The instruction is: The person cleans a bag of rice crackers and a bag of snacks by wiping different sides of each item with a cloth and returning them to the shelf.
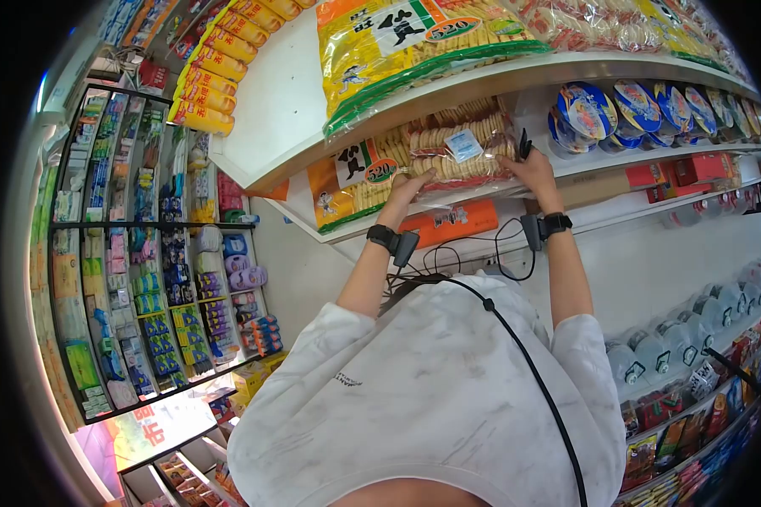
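Note:
A clear bag of rice crackers (455, 160) with a white label lies on the middle shelf, its crackers stacked in rows. My left hand (407, 191) grips its lower left corner, thumb along the front. At the right end, my right hand (534, 172) holds the bag's side with the fingers bent round it. A small black object (524, 144) shows by the fingers of my right hand. Just left of the bag is a yellow-and-orange rice cracker pack (347, 182) marked 520, partly behind my left hand. Both wrists wear black straps with devices.
The upper shelf (287, 139) juts out above my hands, carrying a large rice cracker pack (397, 51). Blue-lidded tubs (585, 114) stand to the right. An orange box (452, 224) lies below. Black cables (516, 253) hang between my arms. Stocked racks (144, 245) stand left.

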Available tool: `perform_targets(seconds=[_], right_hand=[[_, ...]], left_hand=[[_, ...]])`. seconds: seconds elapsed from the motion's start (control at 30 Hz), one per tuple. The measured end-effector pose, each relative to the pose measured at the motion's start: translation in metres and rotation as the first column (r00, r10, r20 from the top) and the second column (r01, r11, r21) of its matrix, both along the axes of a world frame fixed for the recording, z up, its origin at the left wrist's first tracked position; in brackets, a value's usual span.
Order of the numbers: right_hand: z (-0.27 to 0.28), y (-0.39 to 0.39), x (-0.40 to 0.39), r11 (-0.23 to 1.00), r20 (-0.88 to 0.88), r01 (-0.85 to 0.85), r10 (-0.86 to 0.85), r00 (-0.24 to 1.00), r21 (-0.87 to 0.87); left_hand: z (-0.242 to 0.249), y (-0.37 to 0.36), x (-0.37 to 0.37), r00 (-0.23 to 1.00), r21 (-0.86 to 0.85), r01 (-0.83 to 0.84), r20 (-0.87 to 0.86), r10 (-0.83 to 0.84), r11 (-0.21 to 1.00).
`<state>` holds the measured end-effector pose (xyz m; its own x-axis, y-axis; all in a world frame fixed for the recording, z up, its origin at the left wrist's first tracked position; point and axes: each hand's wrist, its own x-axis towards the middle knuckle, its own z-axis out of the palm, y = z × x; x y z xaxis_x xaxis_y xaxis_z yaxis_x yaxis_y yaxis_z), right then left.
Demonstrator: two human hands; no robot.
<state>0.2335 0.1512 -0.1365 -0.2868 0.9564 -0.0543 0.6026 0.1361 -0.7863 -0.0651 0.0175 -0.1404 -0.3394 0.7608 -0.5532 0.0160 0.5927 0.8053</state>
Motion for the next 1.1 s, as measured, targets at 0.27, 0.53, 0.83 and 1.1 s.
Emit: perform_targets(seconds=[0.27, 0.53, 0.83, 1.1], right_hand=[[0.056, -0.073, 0.016, 0.997, -0.122, -0.01, 0.001, 0.992, -0.075], [0.011, -0.094, 0.018, 0.945, -0.299, 0.293, -0.241, 0.923, 0.143], [0.02, -0.181, -0.15, 0.717, 0.297, -0.421, 0.302, 0.906, 0.556], [-0.02, -0.102, -0.025, 0.828, 0.281, 0.009, -0.2, 0.939, 0.561]], left_hand=[[0.061, -0.046, -0.009, 0.935, 0.146, -0.055, 0.354, 0.0, 0.988], [-0.017, -0.089, 0.015, 0.913, 0.309, -0.045, 0.398, -0.086, 0.95], [-0.026, -0.11, 0.028, 0.872, 0.278, -0.042, 0.479, -0.101, 0.96], [-0.003, -0.119, 0.028, 0.874, 0.231, -0.046, 0.48, -0.073, 0.972]])
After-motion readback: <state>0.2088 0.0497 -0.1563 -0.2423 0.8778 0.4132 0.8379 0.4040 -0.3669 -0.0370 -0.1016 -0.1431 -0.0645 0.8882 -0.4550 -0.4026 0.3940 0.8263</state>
